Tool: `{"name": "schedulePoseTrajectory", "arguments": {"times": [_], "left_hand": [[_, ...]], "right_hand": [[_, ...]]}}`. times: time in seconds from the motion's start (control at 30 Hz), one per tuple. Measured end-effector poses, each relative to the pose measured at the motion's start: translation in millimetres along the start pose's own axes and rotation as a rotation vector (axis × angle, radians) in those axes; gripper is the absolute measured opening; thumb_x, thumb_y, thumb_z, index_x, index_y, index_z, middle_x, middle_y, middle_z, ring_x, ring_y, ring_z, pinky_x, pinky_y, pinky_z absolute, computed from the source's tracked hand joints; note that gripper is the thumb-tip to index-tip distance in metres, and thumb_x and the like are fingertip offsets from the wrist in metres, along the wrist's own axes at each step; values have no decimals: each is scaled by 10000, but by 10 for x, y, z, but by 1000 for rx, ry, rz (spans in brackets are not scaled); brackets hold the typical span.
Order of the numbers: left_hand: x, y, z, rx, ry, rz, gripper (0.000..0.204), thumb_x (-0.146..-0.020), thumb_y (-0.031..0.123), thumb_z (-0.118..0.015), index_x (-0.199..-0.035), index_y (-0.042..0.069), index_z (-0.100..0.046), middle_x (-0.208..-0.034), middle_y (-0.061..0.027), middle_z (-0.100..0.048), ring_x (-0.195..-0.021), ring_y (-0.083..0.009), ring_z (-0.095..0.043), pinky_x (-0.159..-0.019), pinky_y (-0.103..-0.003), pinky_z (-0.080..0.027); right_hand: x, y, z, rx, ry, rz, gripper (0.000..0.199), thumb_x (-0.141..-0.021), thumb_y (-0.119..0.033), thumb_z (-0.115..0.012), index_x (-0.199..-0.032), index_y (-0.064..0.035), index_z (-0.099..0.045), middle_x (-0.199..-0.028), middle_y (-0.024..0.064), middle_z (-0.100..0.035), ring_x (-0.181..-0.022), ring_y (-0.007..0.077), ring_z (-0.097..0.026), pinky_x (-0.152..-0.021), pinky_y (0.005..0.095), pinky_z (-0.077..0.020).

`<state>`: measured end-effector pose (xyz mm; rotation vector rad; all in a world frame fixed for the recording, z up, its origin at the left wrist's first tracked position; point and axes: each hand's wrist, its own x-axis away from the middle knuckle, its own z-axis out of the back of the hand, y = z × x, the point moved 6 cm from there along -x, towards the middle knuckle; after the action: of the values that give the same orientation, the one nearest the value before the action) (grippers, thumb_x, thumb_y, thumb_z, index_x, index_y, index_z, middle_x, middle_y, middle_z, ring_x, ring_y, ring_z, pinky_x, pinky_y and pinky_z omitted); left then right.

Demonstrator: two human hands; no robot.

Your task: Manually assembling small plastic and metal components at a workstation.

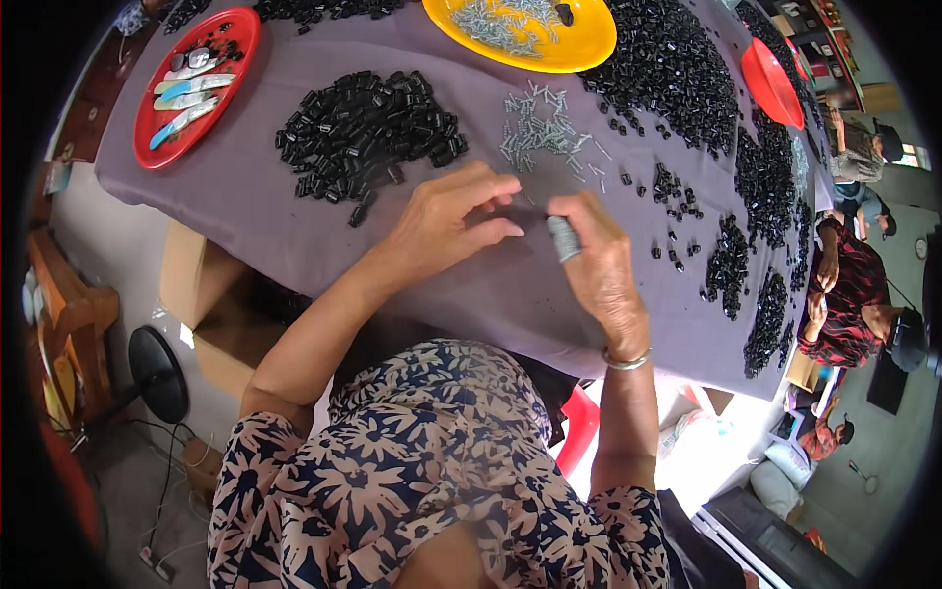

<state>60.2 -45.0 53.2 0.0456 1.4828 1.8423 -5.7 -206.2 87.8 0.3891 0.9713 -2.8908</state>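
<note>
My left hand [451,214] hovers over the near part of the cloth-covered table, thumb and forefinger apart, with nothing visible between them. Just to its right, my right hand [599,260] is closed, its fingers curled in; whatever it holds is hidden. A ribbed grey wrap [562,239] shows around one of its digits. Beyond both hands lies a loose scatter of small grey metal pins [545,128]. A heap of short black plastic cylinder-like pieces [368,133] sits beyond my left hand.
A yellow plate [579,54] holds more pins at the far middle. On the red tray [149,147] at far left lie several blue-and-white-handled tools. Larger black piles [677,74] spread along the right. A red bowl [770,83] stands among them. Other people [859,294] are at the right.
</note>
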Motion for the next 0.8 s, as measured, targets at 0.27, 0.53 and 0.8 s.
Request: {"name": "schedulePoseTrajectory", "arguments": {"times": [0.27,0.53,0.8], "left_hand": [[2,-120,-65,165,-107,98,401,-761,-3,-783,-1136,23,-642,-882,-60,-666,-778,-132,-617,-685,-274,-513],[-4,-139,-56,59,-66,30,349,-758,9,-765,-1086,36,-648,-843,-62,-658,-759,-210,-638,-694,-318,-512],[-5,-89,-68,-334,-27,-77,136,-712,106,-771,-831,101,-705,-847,-4,-591,-862,-197,-578,-776,-357,-440]], "right_hand": [[-14,-167,-203,-220,-40,0,265,-806,108,-641,-1024,-42,-654,-899,100,-631,-809,228,-655,-719,301,-506],[31,128,-197,-620,57,-311,137,-923,40,-617,-1041,-16,-661,-966,-11,-668,-877,81,-632,-744,210,-510],[-259,270,-180,-202,-138,-120,160,-825,63,-692,-967,-7,-675,-863,36,-648,-729,96,-607,-654,238,-491]]}}
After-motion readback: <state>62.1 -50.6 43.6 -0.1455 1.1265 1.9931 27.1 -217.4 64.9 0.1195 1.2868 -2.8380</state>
